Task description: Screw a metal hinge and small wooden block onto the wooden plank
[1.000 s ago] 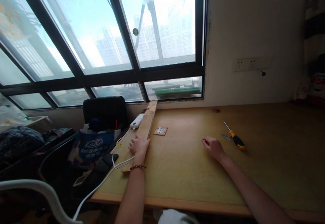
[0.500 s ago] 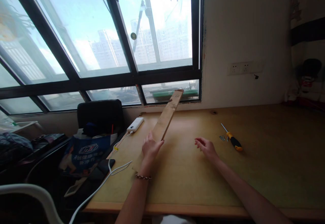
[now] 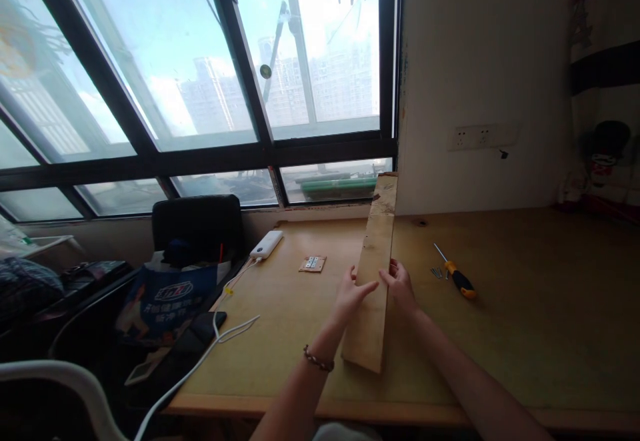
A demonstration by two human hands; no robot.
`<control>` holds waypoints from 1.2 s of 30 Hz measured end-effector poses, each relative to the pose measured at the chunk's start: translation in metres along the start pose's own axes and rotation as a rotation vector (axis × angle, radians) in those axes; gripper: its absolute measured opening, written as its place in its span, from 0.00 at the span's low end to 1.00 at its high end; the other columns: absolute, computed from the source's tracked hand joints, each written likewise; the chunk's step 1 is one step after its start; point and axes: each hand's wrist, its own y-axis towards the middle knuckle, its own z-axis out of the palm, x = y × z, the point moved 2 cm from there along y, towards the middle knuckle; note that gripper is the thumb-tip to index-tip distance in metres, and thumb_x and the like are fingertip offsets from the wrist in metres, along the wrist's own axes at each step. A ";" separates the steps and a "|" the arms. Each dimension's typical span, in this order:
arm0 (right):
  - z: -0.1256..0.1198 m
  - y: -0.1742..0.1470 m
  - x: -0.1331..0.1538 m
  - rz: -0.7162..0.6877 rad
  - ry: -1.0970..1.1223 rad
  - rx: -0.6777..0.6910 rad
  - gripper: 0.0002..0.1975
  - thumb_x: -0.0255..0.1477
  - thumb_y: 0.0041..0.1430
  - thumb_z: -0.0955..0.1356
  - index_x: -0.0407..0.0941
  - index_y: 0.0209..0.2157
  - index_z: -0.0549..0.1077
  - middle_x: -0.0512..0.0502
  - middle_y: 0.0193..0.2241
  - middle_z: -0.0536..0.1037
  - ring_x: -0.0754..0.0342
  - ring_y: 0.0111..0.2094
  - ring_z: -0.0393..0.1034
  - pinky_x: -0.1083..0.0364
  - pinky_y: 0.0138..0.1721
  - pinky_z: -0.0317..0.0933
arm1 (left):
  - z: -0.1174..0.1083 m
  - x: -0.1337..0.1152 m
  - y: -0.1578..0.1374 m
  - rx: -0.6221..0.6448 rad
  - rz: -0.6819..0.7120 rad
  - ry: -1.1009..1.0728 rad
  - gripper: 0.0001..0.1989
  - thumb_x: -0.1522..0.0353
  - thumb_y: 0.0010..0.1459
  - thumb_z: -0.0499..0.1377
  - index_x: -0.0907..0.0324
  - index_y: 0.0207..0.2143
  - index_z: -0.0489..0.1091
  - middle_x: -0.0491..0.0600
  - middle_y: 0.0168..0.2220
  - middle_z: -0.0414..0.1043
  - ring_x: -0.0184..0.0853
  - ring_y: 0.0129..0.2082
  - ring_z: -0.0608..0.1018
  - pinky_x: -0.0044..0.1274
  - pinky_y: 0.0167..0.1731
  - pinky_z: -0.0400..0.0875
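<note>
A long wooden board (image 3: pixel 376 244) points away from me, its far end raised in front of the window. My left hand (image 3: pixel 351 292) grips its left edge, thumb lying across the upper face. On the opposite edge, my right hand (image 3: pixel 399 283) is closed around the board with the thumb on top. To the left lies a small wooden piece with a metal hinge-like plate (image 3: pixel 313 263) on it. A yellow and black screwdriver (image 3: pixel 460 279) rests to the right, beside several small screws (image 3: pixel 438 273).
The wooden table (image 3: pixel 525 334) runs along the window and wall. A white power bank (image 3: pixel 267 245) with a white cable (image 3: pixel 216 324) lies at its left side. Beyond the left edge stands a black chair (image 3: pixel 197 227) with a blue bag (image 3: pixel 165 301).
My left hand has carried the board to the right and turned it to point straighter away. My right hand has taken hold of it. The small piece with the plate has come into sight.
</note>
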 end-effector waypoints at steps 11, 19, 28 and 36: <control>-0.040 0.014 -0.009 0.160 0.123 0.118 0.22 0.31 0.41 0.71 0.40 0.40 0.68 0.41 0.37 0.77 0.45 0.35 0.73 0.48 0.36 0.68 | 0.017 0.050 0.026 0.282 -0.187 -0.652 0.19 0.71 0.41 0.66 0.65 0.37 0.68 0.57 0.40 0.73 0.34 0.35 0.77 0.25 0.36 0.72; -0.048 0.025 -0.017 0.168 0.127 0.113 0.21 0.32 0.37 0.72 0.41 0.37 0.70 0.43 0.35 0.78 0.46 0.35 0.73 0.51 0.35 0.68 | 0.016 0.051 0.027 0.264 -0.218 -0.801 0.23 0.74 0.42 0.65 0.65 0.42 0.63 0.58 0.37 0.73 0.35 0.31 0.77 0.24 0.30 0.73; -0.054 0.032 -0.023 0.218 0.118 0.138 0.18 0.30 0.39 0.72 0.41 0.35 0.70 0.43 0.34 0.78 0.47 0.33 0.74 0.52 0.33 0.69 | 0.016 0.049 0.023 0.280 -0.207 -0.853 0.22 0.75 0.44 0.63 0.64 0.42 0.61 0.58 0.36 0.73 0.38 0.34 0.77 0.27 0.36 0.72; -0.057 0.037 -0.033 0.273 0.118 0.124 0.13 0.28 0.42 0.71 0.41 0.34 0.71 0.43 0.31 0.79 0.50 0.29 0.74 0.55 0.29 0.68 | 0.017 0.050 0.024 0.291 -0.206 -0.862 0.23 0.75 0.44 0.63 0.64 0.43 0.60 0.58 0.35 0.73 0.38 0.34 0.77 0.29 0.38 0.71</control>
